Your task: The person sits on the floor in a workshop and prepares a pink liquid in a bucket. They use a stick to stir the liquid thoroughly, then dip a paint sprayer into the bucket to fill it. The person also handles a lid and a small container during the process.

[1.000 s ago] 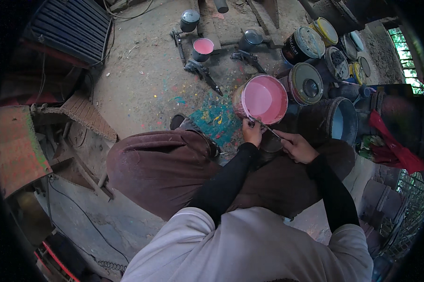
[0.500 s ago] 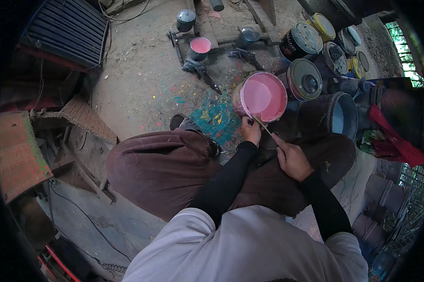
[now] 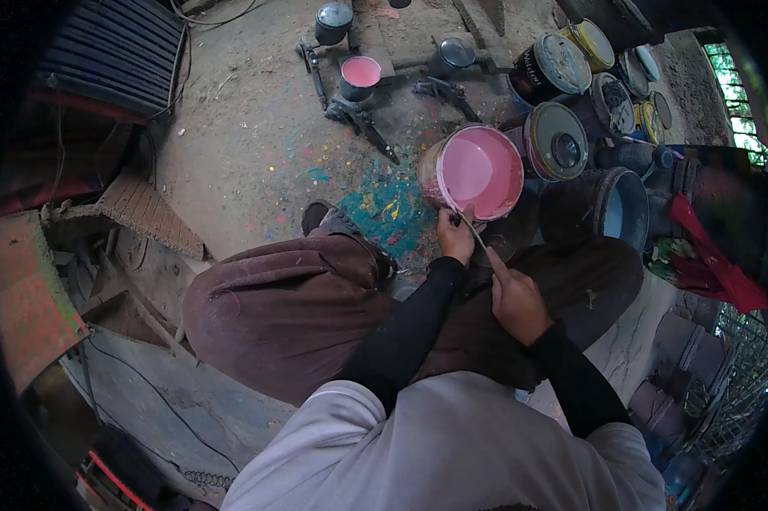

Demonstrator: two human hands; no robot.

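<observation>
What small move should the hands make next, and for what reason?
Perhaps slide the thin tool slightly forward, over the pink paint: the right hand grips its near end, its tip appears close to the bucket's near rim, beside the left hand, and the paint lies uncovered just beyond.

Dusty floor; teal paint patch left of left fingers; pink-paint bucket just ahead; spray gun farther ahead, leftward; lidded bucket ahead, rightward.
</observation>
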